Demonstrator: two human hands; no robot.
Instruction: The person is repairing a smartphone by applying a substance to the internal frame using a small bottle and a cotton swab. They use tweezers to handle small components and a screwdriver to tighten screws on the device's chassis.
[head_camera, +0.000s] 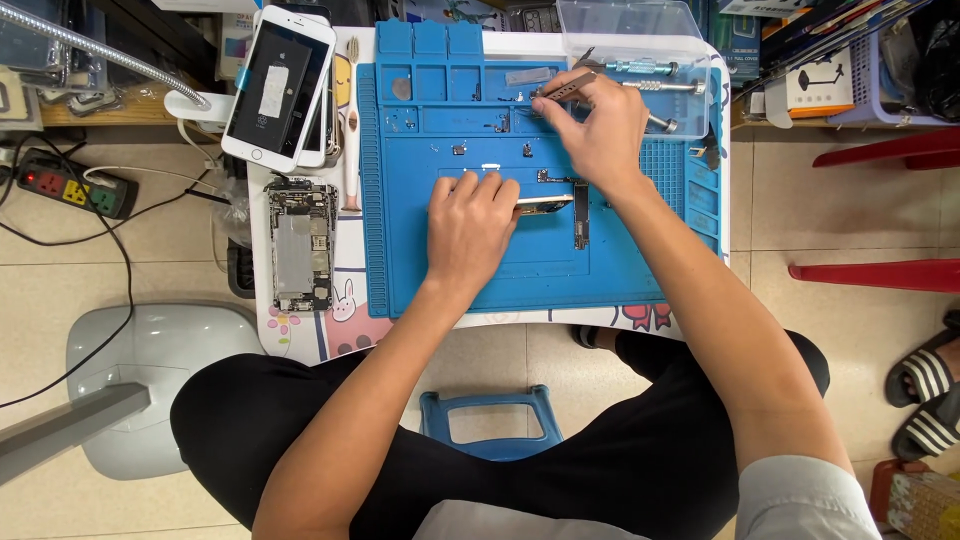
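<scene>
Sitting cross-legged at a low table, the person is working over one blue repair mat (620, 270), which is serving here as the landmark. Nearest of all, below the mat's near edge, one small blue stool (490, 425) is standing between the knees. On the mat's middle, the left hand (470, 228) is lying palm down with its fingers pressed together on one long, narrow phone part (545, 205), holding it flat against the mat; one dark circuit strip (581, 215) is lying just right of that hand. Beyond, over the mat's far half, the right hand (597, 128) is pinching one pair of metal tweezers (562, 88), whose tips are pointing left toward the mat's far compartments, where a few tiny screws are lying, too small to count. Left of the mat, one opened phone chassis (301, 243) is lying with its insides up, and farther along that side two white phones (278, 85) are lying stacked. At the mat's far right corner, one clear plastic box (640, 30) is sitting above two metal screwdrivers (660, 86).
</scene>
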